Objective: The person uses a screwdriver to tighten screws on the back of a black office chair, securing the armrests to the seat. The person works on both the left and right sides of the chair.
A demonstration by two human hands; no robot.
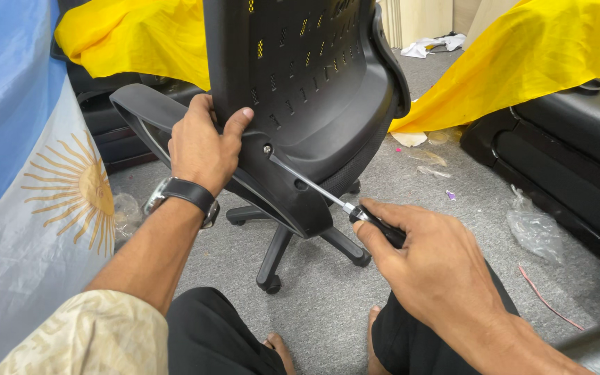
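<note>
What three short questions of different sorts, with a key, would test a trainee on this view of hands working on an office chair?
1. True or false: the right hand holds a hammer.
2. Which part does the left hand grip? A) a wheel of the base B) the edge of the chair back C) the yellow cloth
3. Fill in: the tip of the screwdriver sits at a ____ on the chair back.

Key
1. False: it holds a screwdriver by its black handle.
2. B, just above the armrest.
3. Screw.
</note>
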